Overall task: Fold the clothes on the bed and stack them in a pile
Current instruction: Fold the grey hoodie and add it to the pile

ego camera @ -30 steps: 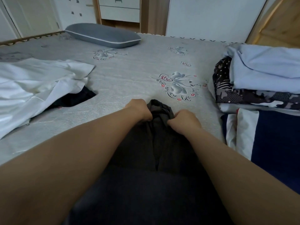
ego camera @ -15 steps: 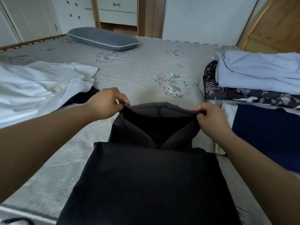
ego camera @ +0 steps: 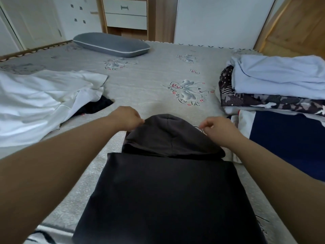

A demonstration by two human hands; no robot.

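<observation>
**Hood laid flat, both hands at its edges**

We see the left hand (ego camera: 127,118) curled, its fingers bunched against the left edge of the hood (ego camera: 168,134); it touches the fabric there, but we cannot tell whether it pinches any of it. The right hand (ego camera: 217,129) hovers at the hood's right edge with the fingers loosely bent and slightly spread, holding nothing that we can make out.

Between the two hands lies the dark grey hoodie (ego camera: 168,199), the piece being folded. Its body is folded into a long rectangle running from the near edge of the view up the middle of the bed (ego camera: 154,80), and the hood spreads flat beyond the rectangle's far end, its rounded tip pointing away from us.

To the right, just beside the hood, sits the pile of folded clothes (ego camera: 274,95): a pale blue garment (ego camera: 279,74) on top, a dark patterned piece (ego camera: 263,101) under it, and a navy and white piece (ego camera: 288,138) lowest and nearest us.

To the left, well apart from the hoodie, a heap of white clothes (ego camera: 38,101) lies unfolded, with a black garment (ego camera: 96,106) showing from under its edge.

At the far side of the bed rests a grey pillow (ego camera: 110,44).
</observation>
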